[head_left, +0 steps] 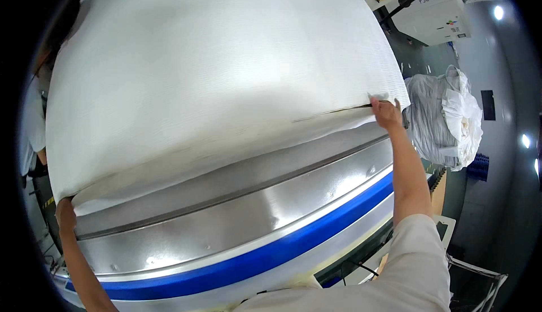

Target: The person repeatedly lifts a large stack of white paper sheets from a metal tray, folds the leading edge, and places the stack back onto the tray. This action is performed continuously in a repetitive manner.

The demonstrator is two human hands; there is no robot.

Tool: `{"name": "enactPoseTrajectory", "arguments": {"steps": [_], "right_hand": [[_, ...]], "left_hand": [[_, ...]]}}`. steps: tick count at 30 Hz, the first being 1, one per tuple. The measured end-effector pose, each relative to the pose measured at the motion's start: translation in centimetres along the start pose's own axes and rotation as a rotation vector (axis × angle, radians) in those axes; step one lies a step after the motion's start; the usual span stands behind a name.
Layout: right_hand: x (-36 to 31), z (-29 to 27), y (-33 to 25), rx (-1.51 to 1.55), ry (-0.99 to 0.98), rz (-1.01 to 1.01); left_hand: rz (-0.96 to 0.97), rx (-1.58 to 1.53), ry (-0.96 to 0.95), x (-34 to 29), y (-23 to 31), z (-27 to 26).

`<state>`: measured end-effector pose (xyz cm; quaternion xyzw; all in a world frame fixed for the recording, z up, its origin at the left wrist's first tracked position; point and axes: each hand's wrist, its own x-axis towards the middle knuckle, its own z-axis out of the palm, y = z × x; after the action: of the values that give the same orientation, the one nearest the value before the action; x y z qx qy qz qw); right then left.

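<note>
A broad white sheet (pixel 226 69) with fine crosswise ripples covers most of the flat machine bed in front of me; whether it is paper or cloth I cannot tell. Its near edge is lifted and folded, making a long loose flap (pixel 186 176). At the right end of that edge, my right hand (pixel 388 114) is closed, pinching the sheet near its corner. My left hand (pixel 66 215) grips the left corner, its fingers partly hidden by the sheet. Below the flap shows a strip of grey bed surface (pixel 254 168).
A shiny metal rail (pixel 237 213) and a blue strip (pixel 254 255) run along the machine's near side. Right of the bed stands a large whitish bag (pixel 443 117). A white machine cabinet (pixel 432 15) is at the far right. Another person's sleeve (pixel 35 125) shows at the left.
</note>
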<state>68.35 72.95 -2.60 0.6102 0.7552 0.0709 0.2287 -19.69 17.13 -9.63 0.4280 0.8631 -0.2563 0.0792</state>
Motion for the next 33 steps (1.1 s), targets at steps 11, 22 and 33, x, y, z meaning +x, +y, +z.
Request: {"name": "enactPoseTrajectory", "arguments": {"steps": [11, 22, 33], "right_hand": [[6.3, 5.4, 12.2, -0.413, -0.190, -0.028], [3.0, -3.1, 17.1, -0.061, -0.037, 0.092], [-9.7, 1.0, 25.4, -0.266, -0.237, -0.244]], "left_hand": [[-0.090, -0.354, -0.070, -1.6, -5.5, 2.3], [-0.128, 0.043, -0.041, -7.0, 2.4, -13.7], [0.043, 0.131, -0.303, -20.9, -3.2, -6.8]]}}
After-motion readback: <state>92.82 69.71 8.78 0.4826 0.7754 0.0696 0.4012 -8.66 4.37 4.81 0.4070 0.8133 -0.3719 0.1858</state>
